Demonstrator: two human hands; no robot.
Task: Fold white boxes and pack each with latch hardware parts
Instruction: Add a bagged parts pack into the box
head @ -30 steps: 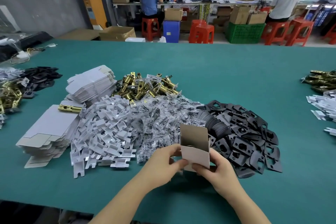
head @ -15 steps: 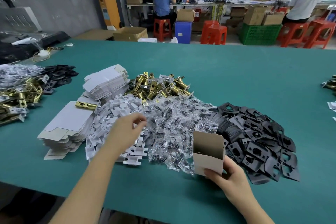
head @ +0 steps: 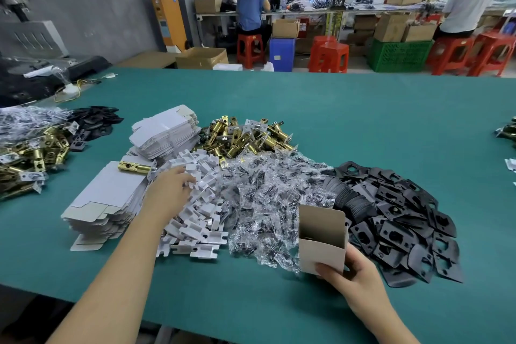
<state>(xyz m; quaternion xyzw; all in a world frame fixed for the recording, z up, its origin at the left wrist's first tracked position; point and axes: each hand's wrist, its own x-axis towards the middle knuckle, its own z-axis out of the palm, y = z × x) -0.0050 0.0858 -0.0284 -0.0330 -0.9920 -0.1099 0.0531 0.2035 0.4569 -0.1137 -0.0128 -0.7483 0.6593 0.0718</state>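
Standing upright on the green bench (head: 363, 131), one folded white box (head: 322, 243) is held near the front edge, its top open and its back flap raised. Two hands are seen — the right hand (head: 354, 285) is brought in from the lower right with the wrist low, thumb laid across the near face of the box and the fingers curled behind it, so the box is gripped at its lower right corner and rises above the grip. The left hand (head: 170, 193) is stretched forward on a long, nearly straight forearm, palm down, its fingers bent onto the heap of white plastic inserts (head: 195, 209); whether a piece is actually pinched cannot be told. Two stacks of flat box blanks are counted: a near stack (head: 103, 204) just left of the left wrist and a far stack (head: 164, 131) behind it. One single brass latch (head: 134, 167) lies on top of the near stack. Four loose heaps sit in the centre — the inserts, a pile of brass latches (head: 243, 137) behind them, clear bags of screws (head: 268, 204) in the middle, and black plates (head: 399, 218) just right of the box, touching it or nearly so. The pieces within each heap are too many to count.
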